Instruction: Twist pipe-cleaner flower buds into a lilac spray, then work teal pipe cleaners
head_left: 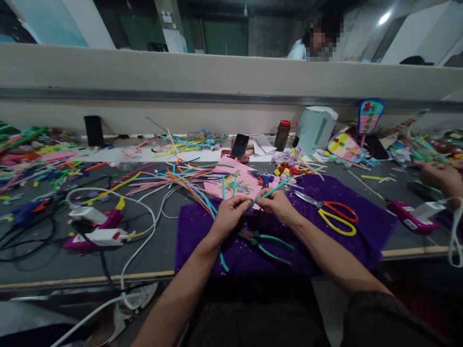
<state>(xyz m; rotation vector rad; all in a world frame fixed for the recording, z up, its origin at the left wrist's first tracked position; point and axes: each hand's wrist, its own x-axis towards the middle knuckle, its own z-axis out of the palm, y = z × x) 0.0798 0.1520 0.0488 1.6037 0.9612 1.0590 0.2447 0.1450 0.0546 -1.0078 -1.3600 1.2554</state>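
My left hand [231, 213] and my right hand [275, 205] are close together over a purple cloth [361, 231]. Both are closed on a teal pipe cleaner [277, 188], whose free end sticks up to the right past my right fingers. Green-handled pliers [269, 246] lie on the cloth just below the hands. Scissors [334, 217] with one red and one yellow handle rest to the right. Behind the hands, a pink sheet [227, 166] carries small cut pieces and a blue glue gun [265, 179].
Loose pipe cleaners [188, 178] spread to the left, beyond them power strips [97, 231] with white cables. At the back stand a phone [240, 145], a red-lidded bottle [283, 136] and a kettle [314, 130]. Another person's hand [443, 178] is at the far right.
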